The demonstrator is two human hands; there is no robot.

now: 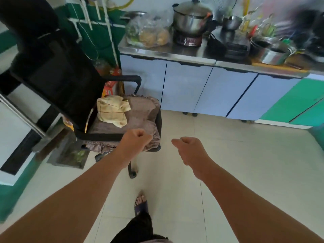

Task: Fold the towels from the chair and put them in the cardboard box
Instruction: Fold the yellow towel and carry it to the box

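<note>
**Two fists before the chair**

Both hands are curled closed and hold nothing; the left hand (135, 140) hangs over the front edge of the black chair (63, 88), the right hand (188, 148) beside it above the floor; a crumpled yellow towel (112, 110) lies on the seat against the backrest, on a brownish cloth (140, 114).

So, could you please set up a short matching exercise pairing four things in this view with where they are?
Things:
1. yellow checked towel
2. steel pot
3. left hand
4. sandalled foot

Places:
A. on the floor tiles
B. on the chair seat
C. over the chair's front edge
D. on the hotplate on the counter

Pairs: 1-B, 2-D, 3-C, 4-A
</note>
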